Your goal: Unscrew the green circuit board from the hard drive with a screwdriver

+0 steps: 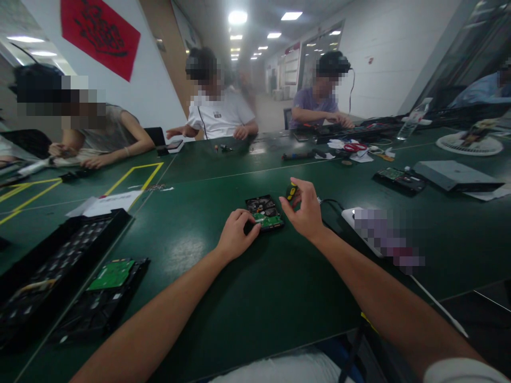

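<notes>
A hard drive with a green circuit board [266,214] lies on the green table [239,298] in front of me. My left hand [238,232] is closed on its near left edge, fingertips at the circuit board. To the right of the drive, my right hand [305,210] is raised a little and holds a black and yellow screwdriver handle [291,191] between thumb and fingers. No shaft or tip of the screwdriver can be made out.
At left lie a long black tray [59,260] and drives with a green board [112,274]. To the right are a phone on a white power bank [365,231], a cable, another drive [399,180] and a grey box [457,174]. Several people sit across the table.
</notes>
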Demonstrator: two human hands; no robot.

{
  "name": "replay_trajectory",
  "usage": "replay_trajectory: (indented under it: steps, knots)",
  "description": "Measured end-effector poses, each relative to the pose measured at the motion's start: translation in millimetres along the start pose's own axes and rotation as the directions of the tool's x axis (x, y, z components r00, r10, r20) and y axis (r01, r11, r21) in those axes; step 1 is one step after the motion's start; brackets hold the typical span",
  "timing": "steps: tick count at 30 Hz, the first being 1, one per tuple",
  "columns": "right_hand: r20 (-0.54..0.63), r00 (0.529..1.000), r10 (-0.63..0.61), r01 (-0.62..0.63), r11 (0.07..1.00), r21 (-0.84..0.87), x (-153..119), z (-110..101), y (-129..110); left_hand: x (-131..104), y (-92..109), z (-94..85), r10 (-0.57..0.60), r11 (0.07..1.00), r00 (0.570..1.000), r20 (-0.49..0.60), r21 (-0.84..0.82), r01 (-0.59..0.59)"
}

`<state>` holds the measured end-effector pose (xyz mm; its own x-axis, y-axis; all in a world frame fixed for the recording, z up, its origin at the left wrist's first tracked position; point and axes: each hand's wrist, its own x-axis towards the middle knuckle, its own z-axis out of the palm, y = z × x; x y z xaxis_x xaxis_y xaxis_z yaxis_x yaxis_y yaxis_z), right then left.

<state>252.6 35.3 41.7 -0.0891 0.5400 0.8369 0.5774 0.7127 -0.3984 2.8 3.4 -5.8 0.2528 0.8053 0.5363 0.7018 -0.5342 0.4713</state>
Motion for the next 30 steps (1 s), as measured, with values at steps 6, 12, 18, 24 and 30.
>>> replay_trajectory:
  steps: [6,12,18,24,30]
  knots:
    - [0.052,0.998,-0.022,0.02,0.999,0.038,0,-2,-1,0,1,-0.6,0.003,1.0,1.0,0.01,-0.005,-0.003]
    - [0.006,1.0,0.005,-0.005,1.0,-0.001,0,2,0,0,2,-1.7,0.004,0.999,1.0,0.012,0.039,-0.005]
    - [0.01,1.0,-0.002,0.002,1.0,0.005,1,0,-1,-1,6,-1.2,0.036,0.992,0.999,0.025,0.124,-0.039]
    - [0.023,1.0,-0.013,0.012,1.0,0.028,1,-1,-3,-1,8,-2.3,0.114,0.979,0.993,0.045,0.164,-0.119]
    - [0.034,0.999,-0.007,0.006,0.999,0.031,1,-1,-2,0,10,-5.8,0.155,0.975,0.987,0.028,0.157,-0.158]
